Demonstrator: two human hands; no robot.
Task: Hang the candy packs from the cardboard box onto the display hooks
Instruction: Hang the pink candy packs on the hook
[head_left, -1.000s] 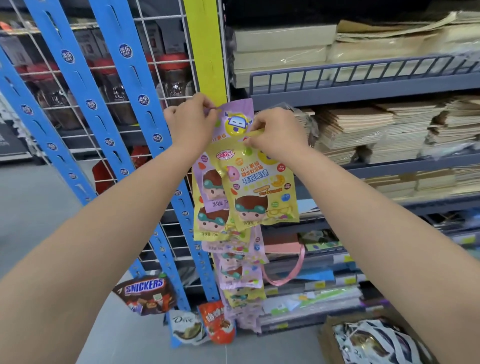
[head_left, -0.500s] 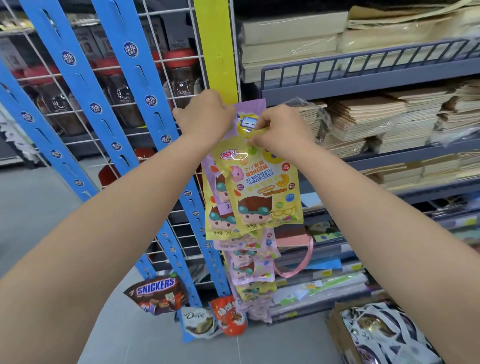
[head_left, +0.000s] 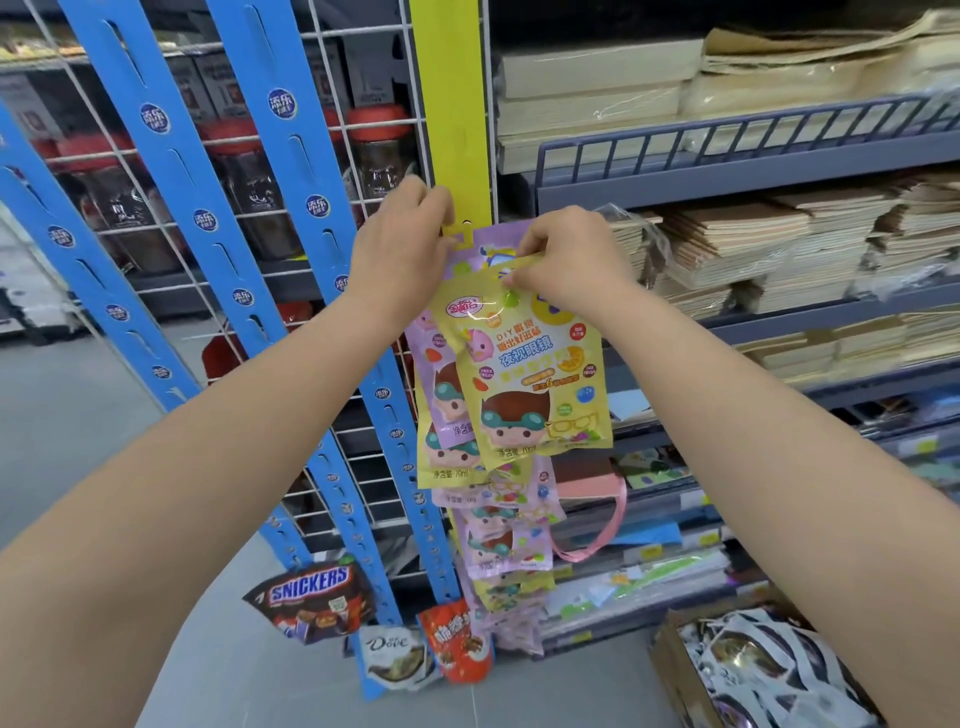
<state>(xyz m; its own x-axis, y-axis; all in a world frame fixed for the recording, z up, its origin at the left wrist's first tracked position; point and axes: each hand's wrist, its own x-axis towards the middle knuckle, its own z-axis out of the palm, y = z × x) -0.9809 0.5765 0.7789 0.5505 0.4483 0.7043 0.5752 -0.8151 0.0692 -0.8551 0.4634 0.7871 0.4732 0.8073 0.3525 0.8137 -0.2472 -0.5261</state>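
Observation:
A yellow hanging strip (head_left: 462, 130) runs down the wire grid, with several purple and yellow candy packs (head_left: 498, 535) hung on its hooks below. My right hand (head_left: 566, 254) pinches the top edge of a yellow candy pack (head_left: 540, 379) printed with a cartoon child in goggles. My left hand (head_left: 400, 244) pinches the strip at a small yellow hook tab (head_left: 460, 231), just left of the pack's top. A purple pack (head_left: 491, 247) hangs right behind the yellow one. The cardboard box (head_left: 670, 660) of packs stands on the floor at the lower right.
Blue hanging strips (head_left: 249, 218) cross the wire grid at the left, with Snickers (head_left: 311, 597), Dove (head_left: 389, 660) and a red bag (head_left: 457, 649) at their lower ends. Grey shelves (head_left: 727, 161) with stacked paper goods fill the right side. Grey floor lies below.
The view has shifted slightly, so the strip and hands sit further right and higher in frame. Both hands keep working at the pack's top by the hook; the yellow tab now shows beside my left fingers.

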